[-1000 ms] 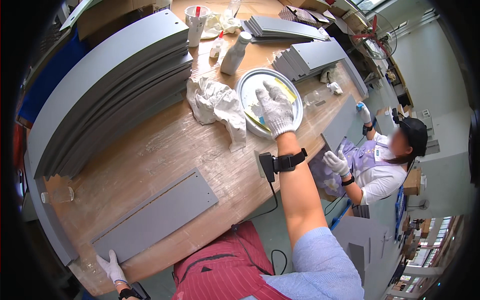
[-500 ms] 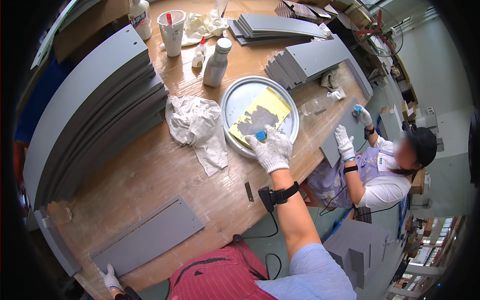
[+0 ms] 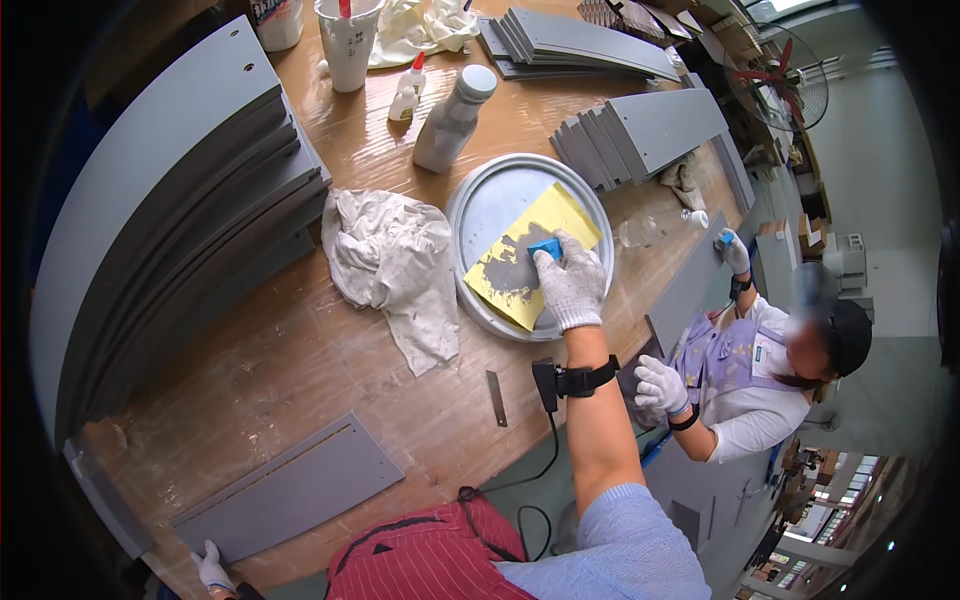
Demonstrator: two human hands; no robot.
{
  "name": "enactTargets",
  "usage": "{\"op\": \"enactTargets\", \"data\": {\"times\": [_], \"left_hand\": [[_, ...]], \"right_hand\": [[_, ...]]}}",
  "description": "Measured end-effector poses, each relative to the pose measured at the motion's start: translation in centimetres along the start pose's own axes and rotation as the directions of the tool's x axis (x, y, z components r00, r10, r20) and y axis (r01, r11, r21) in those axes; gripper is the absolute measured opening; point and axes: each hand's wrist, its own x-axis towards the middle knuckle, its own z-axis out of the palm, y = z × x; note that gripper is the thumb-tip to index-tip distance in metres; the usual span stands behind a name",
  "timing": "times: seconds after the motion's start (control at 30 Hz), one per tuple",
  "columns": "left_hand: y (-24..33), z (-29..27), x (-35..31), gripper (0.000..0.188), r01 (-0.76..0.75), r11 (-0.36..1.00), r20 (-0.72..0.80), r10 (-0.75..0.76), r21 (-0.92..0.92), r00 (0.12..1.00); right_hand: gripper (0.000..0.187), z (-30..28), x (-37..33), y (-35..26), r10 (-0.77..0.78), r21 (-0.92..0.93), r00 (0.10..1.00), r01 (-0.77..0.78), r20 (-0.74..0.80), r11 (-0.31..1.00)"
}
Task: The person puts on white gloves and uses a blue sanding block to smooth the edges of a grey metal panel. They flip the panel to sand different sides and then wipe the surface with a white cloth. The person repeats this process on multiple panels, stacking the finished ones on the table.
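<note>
My right hand (image 3: 575, 287), in a white glove, is closed on a small blue block (image 3: 545, 248). The block rests against grey paste (image 3: 510, 272) smeared over a yellow sheet (image 3: 568, 212). That sheet lies aslant on a round grey lid or tray (image 3: 470, 205) with a raised rim. At the lower left, my gloved left hand (image 3: 211, 569) touches the short end of a flat grey panel (image 3: 300, 490), its visible fingers apart. A brownish line runs along the panel's far long side. What the blue block's underside looks like is hidden.
Stacked curved grey panels (image 3: 170, 190) fill the left. A crumpled cloth (image 3: 390, 260), a grey bottle (image 3: 455, 120), a glue bottle (image 3: 407, 90) and a thin metal blade (image 3: 496, 398) lie about. More panels (image 3: 650, 135) stand behind. A gloved co-worker (image 3: 750, 370) is at the right.
My right hand and the blue block have moved up and right over the yellow sheet, which has turned slightly. The co-worker's nearer hand has come off their panel. My view has shifted a little.
</note>
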Motion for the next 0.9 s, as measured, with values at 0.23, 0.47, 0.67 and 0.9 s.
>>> {"op": "enactTargets", "data": {"times": [0.23, 0.47, 0.67, 0.9], "left_hand": [[2.9, 0.7, -3.0, 0.087, -0.028, 0.999, 0.024, 0.028, -0.022, 0.999], [1.3, 0.2, -1.7, 0.088, -0.008, 0.999, 0.022, 0.009, -0.038, 1.0], [0.4, 0.1, -0.4, 0.092, -0.023, 1.0, 0.015, 0.023, -0.011, 1.0], [1.9, 0.7, -1.3, 0.093, 0.015, 0.996, -0.046, -0.011, 0.09, 0.999]], "right_hand": [[0.044, 0.9, -0.4, 0.4, 0.158, 0.132, 0.987, -0.16, 0.027, 0.978], [0.045, 0.7, -0.5, -0.2, 0.106, 0.008, 0.994, -0.106, 0.022, 0.994], [0.048, -0.1, -0.4, -0.4, 0.109, -0.014, 0.993, -0.108, 0.034, 0.994], [0.04, -3.7, -3.2, 0.0, 0.373, 0.902, 0.868, -0.404, 0.327, 0.151]]}}
